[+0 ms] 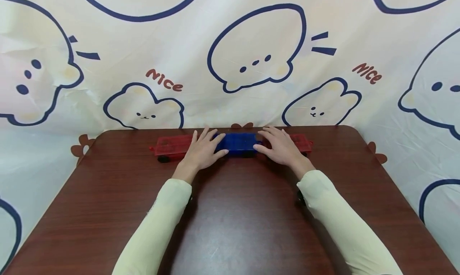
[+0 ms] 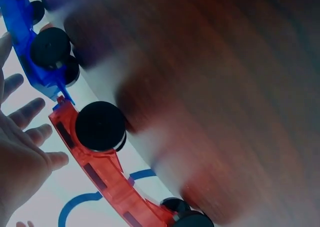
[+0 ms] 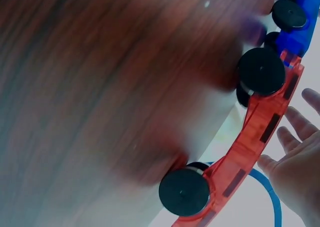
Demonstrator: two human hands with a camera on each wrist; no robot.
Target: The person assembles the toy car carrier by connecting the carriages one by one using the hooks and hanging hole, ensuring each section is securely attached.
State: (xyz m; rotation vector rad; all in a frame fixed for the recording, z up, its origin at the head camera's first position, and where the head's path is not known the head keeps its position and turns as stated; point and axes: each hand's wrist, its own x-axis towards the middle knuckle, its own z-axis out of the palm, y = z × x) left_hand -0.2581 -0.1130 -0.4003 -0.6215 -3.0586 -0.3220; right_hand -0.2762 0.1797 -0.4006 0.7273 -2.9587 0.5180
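Three see-through plastic toy wagons on black wheels stand in a row at the table's far edge. A blue wagon (image 1: 240, 142) is in the middle, between a left red wagon (image 1: 171, 144) and a right red wagon (image 1: 302, 142). My left hand (image 1: 204, 150) spreads its fingers over where the left red and blue wagons meet. Over the other joint, my right hand (image 1: 281, 148) has its fingers spread too, thumb toward the blue wagon. The left wrist view shows a blue hook (image 2: 66, 94) at the red wagon's end. Neither hand curls round a wagon.
The brown wooden table (image 1: 230, 211) stretches from the wagons back toward the person. Right behind its far edge hangs a white cloth (image 1: 201, 107) with blue cartoon outlines, which also runs along both sides.
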